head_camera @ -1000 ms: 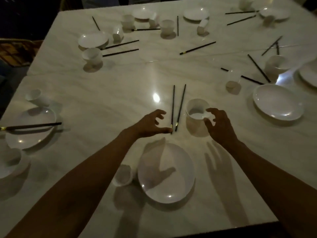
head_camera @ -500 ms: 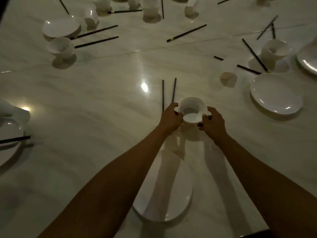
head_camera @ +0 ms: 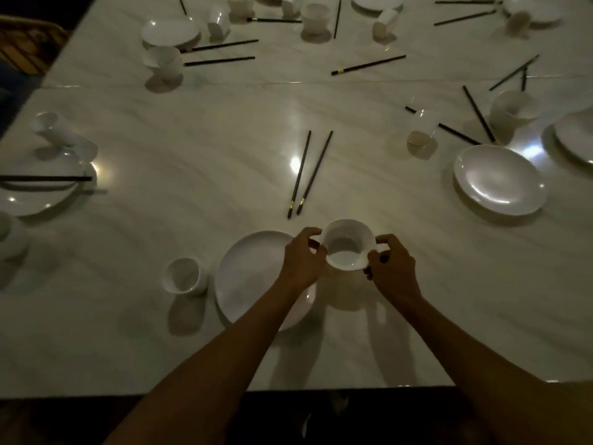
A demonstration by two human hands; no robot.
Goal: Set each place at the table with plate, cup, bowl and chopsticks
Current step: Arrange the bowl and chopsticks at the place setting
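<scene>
No readable text before me, only small gold marks near the ends of the black chopsticks (head_camera: 307, 175), too small and dim to make out, white crockery unmarked

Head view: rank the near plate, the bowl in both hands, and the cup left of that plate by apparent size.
1. Plate, clearly largest.
2. Bowl, held by left hand and right hand; raised, so perhaps flattered.
3. Cup, slightly smaller; close call.

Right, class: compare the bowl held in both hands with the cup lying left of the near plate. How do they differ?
The bowl is upright, mouth up; the cup lies tipped on its side. The bowl is gripped by the left hand and right hand; the cup is untouched. The bowl sits right of the plate, the cup left. Both are plain white.
</scene>
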